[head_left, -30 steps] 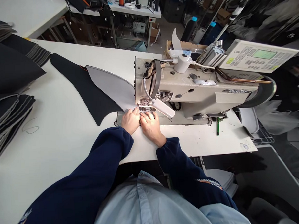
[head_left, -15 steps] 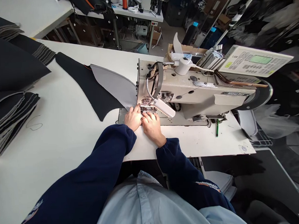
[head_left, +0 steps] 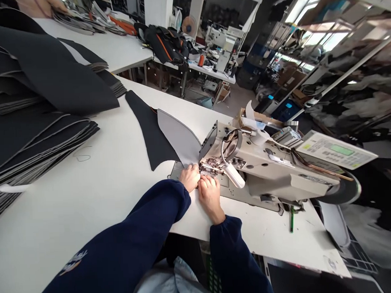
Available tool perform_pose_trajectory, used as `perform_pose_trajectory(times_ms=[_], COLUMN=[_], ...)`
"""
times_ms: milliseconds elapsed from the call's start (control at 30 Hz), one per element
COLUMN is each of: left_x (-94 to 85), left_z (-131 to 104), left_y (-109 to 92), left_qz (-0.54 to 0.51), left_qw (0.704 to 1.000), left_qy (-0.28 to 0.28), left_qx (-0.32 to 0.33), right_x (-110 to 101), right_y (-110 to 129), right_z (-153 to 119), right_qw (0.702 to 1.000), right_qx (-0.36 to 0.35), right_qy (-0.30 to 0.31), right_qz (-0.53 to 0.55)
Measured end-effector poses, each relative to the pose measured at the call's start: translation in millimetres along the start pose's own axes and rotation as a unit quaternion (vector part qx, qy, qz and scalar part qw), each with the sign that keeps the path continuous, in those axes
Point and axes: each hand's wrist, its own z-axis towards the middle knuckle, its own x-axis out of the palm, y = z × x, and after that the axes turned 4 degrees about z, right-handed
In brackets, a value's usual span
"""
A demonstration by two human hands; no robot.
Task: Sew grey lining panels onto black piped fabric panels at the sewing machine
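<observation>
My left hand [head_left: 189, 178] is closed at the near tip of a grey fabric panel [head_left: 178, 136], beside the presser foot. A black fabric piece [head_left: 149, 131] lies along the panel's left side, with a bit of orange at its top. Just in front of the needle area of the sewing machine [head_left: 280, 160], my right hand [head_left: 210, 195] rests with its fingers bent and pressed together. Whatever lies beneath those fingertips is hidden. The two hands almost touch. A white lamp [head_left: 234, 175] on a bendable neck hangs right of the needle.
Stacks of black fabric pieces [head_left: 36, 140] cover the left of the white table [head_left: 119, 188]. A control panel [head_left: 338, 149] with a green screen sits over the machine's right end. A green pen-like object [head_left: 292, 220] lies at the right. Another person's arm [head_left: 43, 6] shows at top left.
The camera view has tilted up and swung left, so the machine and hands appear lower and further right. Both hands keep their place by the presser foot.
</observation>
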Motion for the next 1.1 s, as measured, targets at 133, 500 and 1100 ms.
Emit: perform_pose_trajectory(times_ms=[133,500,1100], left_x=[-3.9,-40.8,-11.7], left_z=[-3,-99,-213], left_y=[-1,15,-69], left_qz=[-0.022,-0.222,-0.265], left_qw=[1.000,0.974,0.869], left_qy=[0.002,0.007,0.344], left_qx=[0.012,-0.042,0.237], right_x=[4,-12,-192], right_y=[-4,27,-50], right_z=[-2,-1,-278], right_qw=[1.000,0.764,0.760], right_qx=[0.000,0.325,0.448], right_qy=[-0.014,-0.031,-0.394], right_qz=[0.020,0.556,0.257])
